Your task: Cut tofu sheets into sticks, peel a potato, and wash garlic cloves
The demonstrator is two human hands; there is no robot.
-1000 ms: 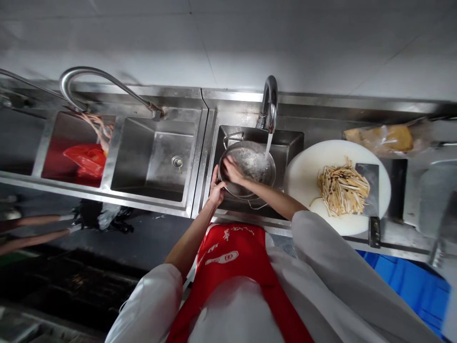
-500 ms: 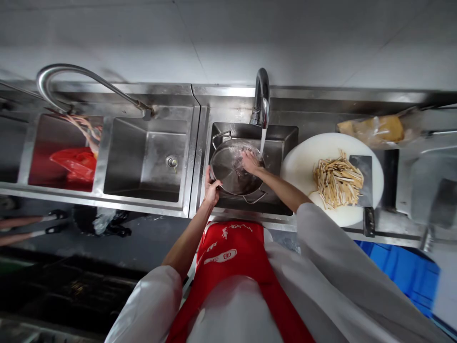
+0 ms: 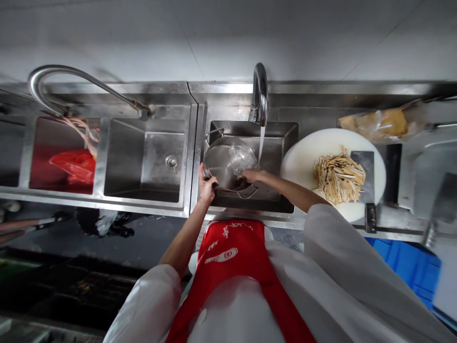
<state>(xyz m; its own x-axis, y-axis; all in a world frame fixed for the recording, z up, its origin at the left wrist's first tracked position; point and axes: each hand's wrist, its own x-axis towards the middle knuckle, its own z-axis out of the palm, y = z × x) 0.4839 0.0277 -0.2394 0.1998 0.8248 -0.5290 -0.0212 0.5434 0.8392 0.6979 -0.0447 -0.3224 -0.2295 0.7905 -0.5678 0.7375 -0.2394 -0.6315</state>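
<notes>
A round steel pot (image 3: 223,159) with two loop handles sits tilted in the sink (image 3: 276,202), clear water swirling in it. My left hand (image 3: 207,186) grips its near-left rim, thumb over the edge and fingers along the outer wall. At the near-right side of the pot is my right hand (image 3: 253,176), its fingers bent down inside against the wall; the fingertips are blurred and partly hidden. From the curved faucet (image 3: 262,95) a stream of water (image 3: 262,140) falls by the pot's right rim.
Right of the sink, a round white cutting board (image 3: 300,162) carries sliced strips (image 3: 337,178) and a cleaver (image 3: 367,183). Behind it lies a bagged yellow-brown block (image 3: 383,123). More basins (image 3: 164,143) extend left, one with a red bag (image 3: 76,164). Another person's legs (image 3: 26,225) show far left.
My right hand has moved from the middle of the pot toward me, to its near-right wall. The pot has shifted slightly left, with my left hand still on its rim.
</notes>
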